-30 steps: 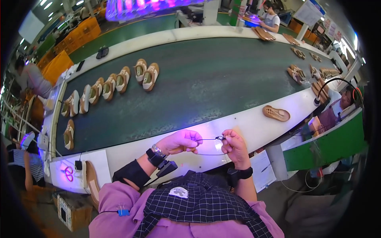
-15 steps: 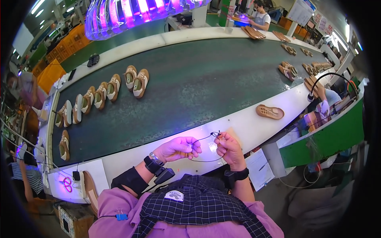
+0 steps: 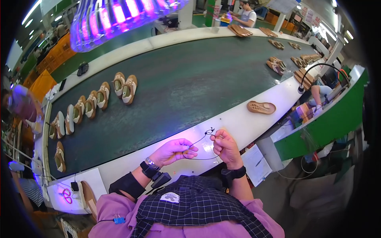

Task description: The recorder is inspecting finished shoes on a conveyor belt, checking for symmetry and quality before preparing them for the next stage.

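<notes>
A thin dark cord [image 3: 198, 141] is stretched between my hands in a loop, above the white ledge at the belt's near side. My left hand [image 3: 174, 152], with a wristwatch behind it, pinches one side of the loop. My right hand [image 3: 225, 147] closes its thumb and fingers on the other side. A small knot with loose ends sticks up just beyond the right fingertips. The exact grip points on the cord are partly hidden by the fingers. On the ledge to the right of my hands lies a single brown shoe sole [image 3: 261, 107].
Brown-and-white shoes [image 3: 91, 104] stand along the left of the green conveyor belt [image 3: 174, 91]. Red-handled scissors [image 3: 66, 196] and another sole [image 3: 88, 197] lie at lower left. A purple-lit lamp [image 3: 123, 20] hangs above. A paper with a pen [image 3: 255, 166] lies right. Other people work around.
The whole view has turned slightly, so the belt and shoes appear shifted left. Both hands still hold the cord; its knot now shows more freely beyond my right fingers.
</notes>
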`<action>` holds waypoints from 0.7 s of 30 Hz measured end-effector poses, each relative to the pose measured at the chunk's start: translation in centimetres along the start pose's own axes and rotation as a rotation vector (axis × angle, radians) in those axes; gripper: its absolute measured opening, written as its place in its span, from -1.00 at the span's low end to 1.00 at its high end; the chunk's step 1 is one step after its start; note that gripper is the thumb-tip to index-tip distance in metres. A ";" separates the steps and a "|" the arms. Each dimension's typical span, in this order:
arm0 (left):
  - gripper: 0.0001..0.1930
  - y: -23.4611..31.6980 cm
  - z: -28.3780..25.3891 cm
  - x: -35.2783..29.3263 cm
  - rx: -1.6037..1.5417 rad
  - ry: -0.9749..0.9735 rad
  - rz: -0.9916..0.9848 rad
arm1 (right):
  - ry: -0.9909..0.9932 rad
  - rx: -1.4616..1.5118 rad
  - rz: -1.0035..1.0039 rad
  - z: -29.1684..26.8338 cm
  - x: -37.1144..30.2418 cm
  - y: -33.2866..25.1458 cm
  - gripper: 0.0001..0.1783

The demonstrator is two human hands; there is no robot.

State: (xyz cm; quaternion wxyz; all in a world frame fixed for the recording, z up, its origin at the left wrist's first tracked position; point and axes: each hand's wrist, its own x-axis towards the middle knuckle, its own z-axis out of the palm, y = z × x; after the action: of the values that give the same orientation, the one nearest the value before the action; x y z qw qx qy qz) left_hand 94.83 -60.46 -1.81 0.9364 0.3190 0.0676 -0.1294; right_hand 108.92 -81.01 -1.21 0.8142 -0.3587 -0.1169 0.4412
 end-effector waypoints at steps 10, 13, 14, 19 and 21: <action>-0.74 -0.2 -0.9 1.2 -0.097 -0.043 -0.023 | -0.192 0.139 0.026 0.8 0.7 -0.7 -0.84; -0.75 -0.5 0.4 1.0 -0.100 -0.024 0.054 | -0.161 0.150 0.000 0.8 0.4 -0.6 -0.83; -0.75 -0.6 0.2 0.9 -0.100 -0.024 0.057 | -0.181 0.178 -0.015 1.1 0.3 -0.5 -0.83; -0.73 -1.3 -1.0 0.9 -0.094 -0.035 0.041 | -0.237 0.238 -0.029 1.7 -0.2 -0.7 -0.81; -0.71 -1.6 0.1 0.8 -0.024 0.069 0.043 | -0.231 0.213 -0.025 1.9 -0.2 -0.5 -0.81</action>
State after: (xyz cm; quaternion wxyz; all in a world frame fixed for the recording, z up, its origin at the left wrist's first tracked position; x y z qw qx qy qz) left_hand 95.16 -61.94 -2.81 0.9399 0.3134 0.0945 -0.0972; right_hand 108.18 -80.40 0.46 0.8342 -0.2158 -0.1670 0.4793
